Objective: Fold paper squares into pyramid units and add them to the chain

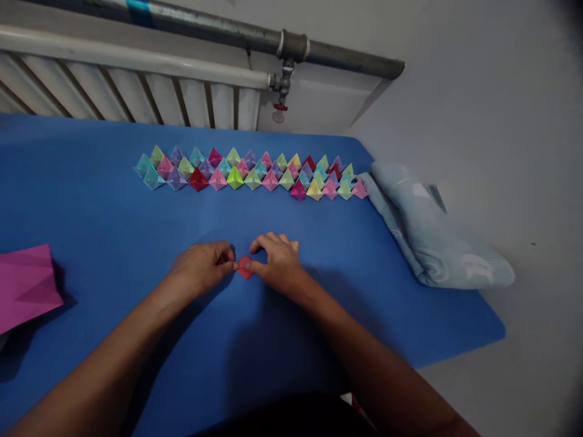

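A small folded red paper (pixel 245 267) lies on the blue table surface (pixel 182 218) between my two hands. My left hand (pixel 206 262) has its fingers curled together, with the thumb tip at the paper's left corner. From the other side, my right hand (pixel 279 260) presses its thumb on the paper's right part, the other fingers bent above it. Rows of small folded paper pieces (pixel 235 178) in pink, green, blue, purple, yellow and red stand farther back.
At the left edge lies a larger magenta paper (pixel 30 285). A folded light blue blanket (pixel 423 224) rests at the right edge against the wall. Behind the table are a white radiator (pixel 132 91), a metal pipe (pixel 218 30) and a red-handled valve (pixel 280 107).
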Demonstrator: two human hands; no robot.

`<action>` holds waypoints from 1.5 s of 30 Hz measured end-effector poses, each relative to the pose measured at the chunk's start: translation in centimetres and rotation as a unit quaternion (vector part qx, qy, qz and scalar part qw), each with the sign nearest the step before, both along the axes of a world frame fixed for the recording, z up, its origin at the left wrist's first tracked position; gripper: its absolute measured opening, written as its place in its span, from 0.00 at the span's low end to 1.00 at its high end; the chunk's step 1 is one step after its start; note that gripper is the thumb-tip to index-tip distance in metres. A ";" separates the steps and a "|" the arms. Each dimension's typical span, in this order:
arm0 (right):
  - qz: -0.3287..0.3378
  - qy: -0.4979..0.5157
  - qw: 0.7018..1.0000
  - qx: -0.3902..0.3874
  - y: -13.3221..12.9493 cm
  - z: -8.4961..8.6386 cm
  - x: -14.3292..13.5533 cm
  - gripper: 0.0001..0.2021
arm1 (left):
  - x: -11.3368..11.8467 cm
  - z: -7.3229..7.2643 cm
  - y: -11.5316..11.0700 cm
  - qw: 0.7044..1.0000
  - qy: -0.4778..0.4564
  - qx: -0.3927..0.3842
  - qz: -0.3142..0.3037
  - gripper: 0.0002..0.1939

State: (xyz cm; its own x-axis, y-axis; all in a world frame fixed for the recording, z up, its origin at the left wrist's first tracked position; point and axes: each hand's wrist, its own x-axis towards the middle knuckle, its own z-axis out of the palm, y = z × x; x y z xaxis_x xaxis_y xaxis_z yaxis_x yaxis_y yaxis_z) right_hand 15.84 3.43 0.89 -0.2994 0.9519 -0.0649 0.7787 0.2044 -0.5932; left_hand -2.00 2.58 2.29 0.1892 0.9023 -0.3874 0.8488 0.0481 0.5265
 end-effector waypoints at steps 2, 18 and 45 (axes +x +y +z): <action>0.004 0.003 1.000 -0.010 0.1 0.2 0.0 0.07 | -0.1 0.0 0.2 1.000 0.004 -0.001 -0.003 0.08; 0.016 0.015 1.000 0.005 -0.1 -0.1 1.0 0.06 | 0.8 -1.5 -0.6 0.985 -0.048 0.166 -0.026 0.15; -0.025 0.276 0.958 -0.079 -1.3 0.2 0.4 0.11 | 0.9 -1.7 -1.9 0.898 -0.413 0.102 0.107 0.05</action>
State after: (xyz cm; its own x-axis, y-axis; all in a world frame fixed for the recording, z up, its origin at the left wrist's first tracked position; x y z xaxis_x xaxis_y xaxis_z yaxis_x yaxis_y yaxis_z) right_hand 16.21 2.12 1.04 -0.2844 0.9572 -0.0539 0.3449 0.0497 -0.9373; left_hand -1.08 0.64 0.56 0.1498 0.9886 -0.0162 0.1462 -0.0059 0.9892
